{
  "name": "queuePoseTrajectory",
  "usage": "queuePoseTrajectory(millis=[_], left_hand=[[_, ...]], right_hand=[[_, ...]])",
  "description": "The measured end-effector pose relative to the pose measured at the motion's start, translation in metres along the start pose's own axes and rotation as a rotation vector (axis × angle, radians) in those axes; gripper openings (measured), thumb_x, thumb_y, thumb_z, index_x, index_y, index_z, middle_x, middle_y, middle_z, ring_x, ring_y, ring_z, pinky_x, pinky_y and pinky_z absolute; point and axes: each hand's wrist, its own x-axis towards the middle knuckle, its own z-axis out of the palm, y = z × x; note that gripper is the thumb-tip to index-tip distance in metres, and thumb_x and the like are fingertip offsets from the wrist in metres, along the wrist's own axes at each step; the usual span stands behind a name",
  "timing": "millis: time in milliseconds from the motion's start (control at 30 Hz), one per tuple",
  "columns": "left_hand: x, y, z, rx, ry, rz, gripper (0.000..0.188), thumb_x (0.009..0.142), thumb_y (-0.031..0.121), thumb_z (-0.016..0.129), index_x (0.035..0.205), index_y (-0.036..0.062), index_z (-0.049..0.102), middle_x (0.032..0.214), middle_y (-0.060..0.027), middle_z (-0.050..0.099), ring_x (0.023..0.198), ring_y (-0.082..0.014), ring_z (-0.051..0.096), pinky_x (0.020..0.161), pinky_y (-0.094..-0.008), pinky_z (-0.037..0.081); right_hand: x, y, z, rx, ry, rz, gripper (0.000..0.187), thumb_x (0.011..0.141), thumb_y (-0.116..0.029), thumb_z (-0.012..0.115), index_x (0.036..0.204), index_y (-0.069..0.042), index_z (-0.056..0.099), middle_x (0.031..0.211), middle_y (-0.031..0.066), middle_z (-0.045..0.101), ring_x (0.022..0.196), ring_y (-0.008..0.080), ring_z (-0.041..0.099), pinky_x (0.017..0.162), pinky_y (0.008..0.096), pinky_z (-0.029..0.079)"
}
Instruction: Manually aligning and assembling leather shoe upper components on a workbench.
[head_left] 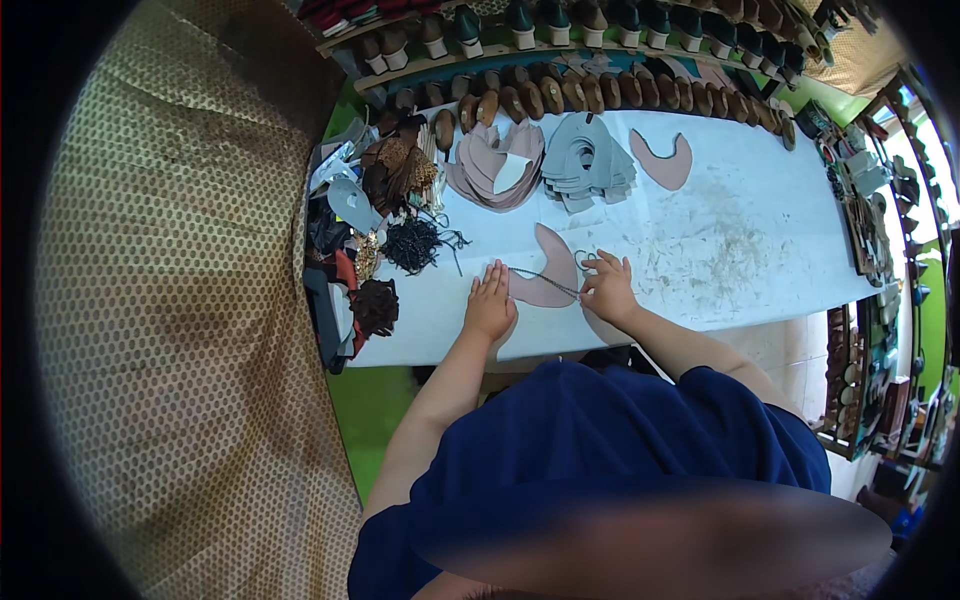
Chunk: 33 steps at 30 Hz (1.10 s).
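Note:
A curved dusty-pink material piece (553,258) lies on the white-covered table in front of me. A thin dark braided cord (545,277) runs across it in a slant. My left hand (489,303) rests flat beside the piece's left end, fingers stretched out, its fingertips near the cord's left end. At the cord's other end, my right hand (610,290) pinches it between thumb and forefinger, with the other fingers raised. A small loop of cord shows by the right fingertips. Whether the left fingers press on the cord is hard to make out.
Stacked pink pieces (497,170), stacked grey pieces (588,165) and a single U-shaped pink piece (665,165) lie farther back. Black cords (415,243) and brown scraps (395,170) crowd the left side. Wooden shoe lasts (570,93) line the far edge.

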Motion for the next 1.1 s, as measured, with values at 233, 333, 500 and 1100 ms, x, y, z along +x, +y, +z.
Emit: queuePoseTrajectory(millis=[233, 333, 500, 1100], left_hand=[[0.0, -0.002, 0.001, -0.012, 0.038, -0.002, 0.071, 0.09, 0.024, 0.046, 0.155, 0.0054, 0.026, 0.162, -0.014, 0.026, 0.149, -0.0297, 0.027, 0.121, -0.0494, 0.02], [0.0, -0.001, -0.002, -0.011, 0.024, 0.0, 0.07, 0.09, 0.023, 0.046, 0.155, 0.0059, 0.027, 0.162, -0.0135, 0.026, 0.149, -0.0292, 0.027, 0.121, -0.0493, 0.02], [-0.001, 0.001, -0.002, 0.01, 0.01, -0.018, 0.071, 0.089, 0.023, 0.047, 0.155, 0.0064, 0.027, 0.162, -0.0133, 0.026, 0.149, -0.0288, 0.027, 0.121, -0.0492, 0.02], [-0.001, 0.007, -0.007, 0.116, 0.01, -0.03, 0.069, 0.089, 0.025, 0.046, 0.154, 0.0084, 0.03, 0.163, -0.0103, 0.025, 0.15, -0.0252, 0.026, 0.122, -0.047, 0.017]], right_hand=[[-0.014, -0.018, -0.006, 0.026, -0.032, -0.086, 0.004, 0.071, -0.02, 0.075, 0.071, -0.016, 0.074, 0.136, 0.0043, 0.057, 0.143, 0.0345, 0.033, 0.111, 0.0713, 0.02], [-0.017, -0.02, -0.005, 0.047, -0.021, -0.102, 0.005, 0.071, -0.019, 0.075, 0.07, -0.015, 0.073, 0.137, 0.004, 0.056, 0.143, 0.0349, 0.032, 0.11, 0.072, 0.02], [-0.018, -0.02, 0.0, 0.014, -0.016, -0.116, 0.004, 0.071, -0.017, 0.074, 0.068, -0.015, 0.071, 0.139, 0.004, 0.055, 0.144, 0.0346, 0.031, 0.11, 0.0732, 0.02], [-0.018, -0.015, 0.007, -0.044, -0.024, -0.028, 0.005, 0.073, -0.017, 0.072, 0.074, -0.013, 0.075, 0.141, 0.0058, 0.053, 0.145, 0.0341, 0.028, 0.11, 0.0745, 0.017]])
